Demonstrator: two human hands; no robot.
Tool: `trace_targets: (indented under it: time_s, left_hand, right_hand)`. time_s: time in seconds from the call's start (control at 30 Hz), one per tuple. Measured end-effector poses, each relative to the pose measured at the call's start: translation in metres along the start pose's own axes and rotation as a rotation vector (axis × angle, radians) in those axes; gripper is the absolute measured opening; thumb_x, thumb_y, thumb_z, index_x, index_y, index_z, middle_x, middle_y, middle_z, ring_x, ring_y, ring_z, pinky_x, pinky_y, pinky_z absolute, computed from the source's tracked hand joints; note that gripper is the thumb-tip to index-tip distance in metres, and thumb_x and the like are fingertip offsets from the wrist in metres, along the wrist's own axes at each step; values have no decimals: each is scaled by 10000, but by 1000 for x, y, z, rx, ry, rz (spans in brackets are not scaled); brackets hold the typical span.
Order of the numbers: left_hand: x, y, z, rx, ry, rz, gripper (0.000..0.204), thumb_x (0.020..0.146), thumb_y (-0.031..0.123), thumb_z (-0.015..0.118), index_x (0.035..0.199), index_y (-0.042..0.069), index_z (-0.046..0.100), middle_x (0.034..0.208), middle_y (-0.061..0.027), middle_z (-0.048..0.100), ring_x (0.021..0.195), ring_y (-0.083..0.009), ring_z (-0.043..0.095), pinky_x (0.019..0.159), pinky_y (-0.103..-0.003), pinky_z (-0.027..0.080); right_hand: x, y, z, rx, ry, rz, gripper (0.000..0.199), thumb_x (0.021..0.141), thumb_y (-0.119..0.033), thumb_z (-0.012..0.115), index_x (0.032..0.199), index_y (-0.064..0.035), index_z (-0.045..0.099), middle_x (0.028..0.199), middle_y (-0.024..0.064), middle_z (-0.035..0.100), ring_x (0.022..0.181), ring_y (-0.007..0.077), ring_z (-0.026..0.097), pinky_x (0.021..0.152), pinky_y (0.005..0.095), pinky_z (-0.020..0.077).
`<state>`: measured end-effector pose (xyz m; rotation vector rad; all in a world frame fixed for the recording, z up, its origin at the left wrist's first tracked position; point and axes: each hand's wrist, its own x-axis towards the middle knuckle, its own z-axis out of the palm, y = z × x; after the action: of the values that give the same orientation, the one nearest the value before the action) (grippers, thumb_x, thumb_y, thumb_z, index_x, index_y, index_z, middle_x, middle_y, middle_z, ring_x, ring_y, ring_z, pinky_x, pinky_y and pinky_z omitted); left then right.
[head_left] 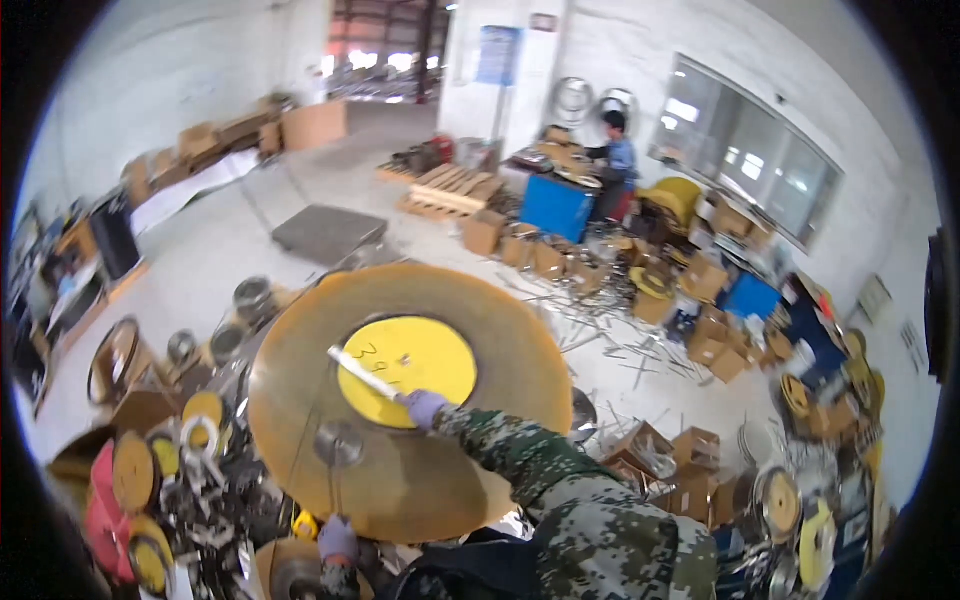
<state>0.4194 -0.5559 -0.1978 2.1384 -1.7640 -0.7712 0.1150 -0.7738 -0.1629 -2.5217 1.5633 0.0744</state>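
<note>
A large brown-yellow disc (510,350) lies before me, with a bright yellow round centre (445,350) bearing dark handwritten marks. Across that centre, my purple-gloved right hand (426,409) grips a flat white stick (365,373), its far end at the centre's left edge. My left hand (338,539), also gloved, is closed by the disc's near edge. From it a thin stem rises to a round, greyish shiny piece (339,444) over the disc; the fingers seem wrapped round the stem. A small yellow object (305,525) sits beside the left hand.
Metal scraps and smaller discs (135,472) crowd the left. A flat cart (330,233) stands beyond the big disc, with wooden pallets (452,190) further back. Another person (620,160) works at a blue bench (556,208). Cardboard boxes (706,275) and scattered strips (640,350) cover the right.
</note>
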Motion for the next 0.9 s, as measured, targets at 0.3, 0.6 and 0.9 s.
trace_targets:
  time_s: [0.3, 0.6, 0.9]
  left_hand:
    - [0, -2, 6, 96, 53, 39, 271, 897, 307, 547, 942, 43, 580, 878, -208, 661, 855, -394, 632, 754, -496, 480]
    - [1, 8, 4, 84, -22, 217, 319, 901, 350, 503, 937, 48, 600, 941, -225, 653, 875, -406, 630, 761, -497, 492]
    - [-15, 8, -5, -15, -28, -53, 331, 905, 344, 493, 928, 32, 601, 934, -229, 637, 890, -412, 604, 780, -493, 471]
  right_hand:
    - [-20, -18, -36, -5, -136, 124, 474, 943, -97, 351, 1415, -115, 395, 1090, 176, 635, 982, 316, 638, 840, 402, 507]
    - [-5, 27, 9, 69, 59, 46, 450, 885, -158, 425, 1330, -109, 477, 962, 193, 658, 879, 344, 650, 762, 442, 519]
    - [-6, -7, -10, 118, -11, 76, 514, 857, -147, 444, 1370, -176, 467, 1051, 244, 629, 959, 349, 638, 830, 440, 496]
